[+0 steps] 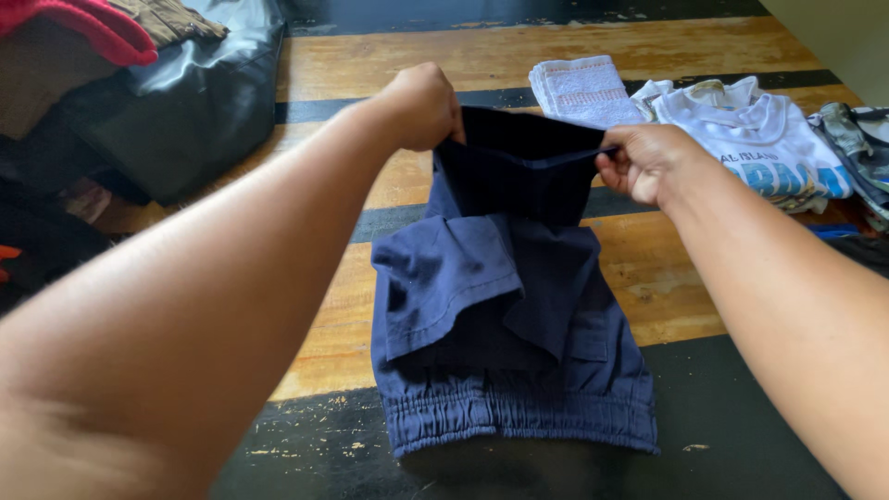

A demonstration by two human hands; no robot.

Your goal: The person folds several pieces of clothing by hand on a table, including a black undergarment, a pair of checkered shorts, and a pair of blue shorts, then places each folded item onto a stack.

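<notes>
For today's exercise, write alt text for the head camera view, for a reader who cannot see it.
Two bare hands, left and right, lift one end of navy shorts off a striped wooden floor. A folded white towel and printed T-shirt lie behind.

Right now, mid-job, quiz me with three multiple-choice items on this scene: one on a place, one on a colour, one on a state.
1. Where does the folded white towel lie?
A. On the floor beyond the shorts, beside the printed T-shirt
B. On top of the black bag
C. Under the shorts

2. What colour are the shorts?
A. Red
B. Navy blue
C. White

3. How are the shorts held?
A. Lying untouched
B. Held by one hand only
C. Far edge lifted by the left hand and right hand, elastic waistband flat on the floor

Key: 1 A, the towel sits next to the T-shirt. 2 B, the cloth is dark blue. 3 C, both hands pinch the raised edge.
</notes>
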